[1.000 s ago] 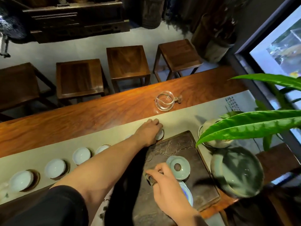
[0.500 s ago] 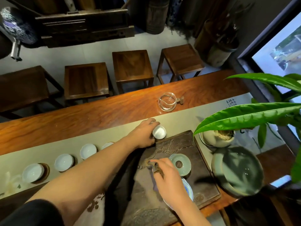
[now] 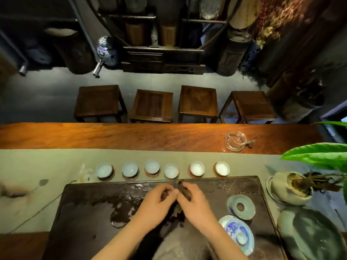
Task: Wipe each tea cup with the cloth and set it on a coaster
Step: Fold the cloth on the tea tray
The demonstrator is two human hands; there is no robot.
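Six tea cups stand in a row on the pale runner [image 3: 47,162] just beyond the far edge of the dark tea tray [image 3: 90,209], from the leftmost cup [image 3: 104,170] to the rightmost cup [image 3: 222,168]; each appears to rest on a dark round coaster [image 3: 151,174], though the coasters show only as rims under the cups. The cloth [image 3: 185,192], dark brown and bunched, is held over the middle of the tray, near the fourth cup [image 3: 171,171] but apart from it. The left hand [image 3: 155,203] and right hand [image 3: 197,203] meet at the cloth, fingers of both closed on it; no cup is visible in either hand. The tray surface to the left of the hands is wet and glossy. On the right part of the tray lie a celadon lid [image 3: 242,206] and a blue-and-white dish [image 3: 237,234]. Further out stand a glass pitcher [image 3: 235,141] on the wooden table [image 3: 131,136], a potted plant [image 3: 293,188] and a large celadon bowl [image 3: 309,235]. Judged from this layout, the placing of cups looks complete or nearly so, and the step in hand is gathering or folding the cloth. A next move, if any cup remains unwiped, would call for freeing one hand to lift it without tipping its neighbours.
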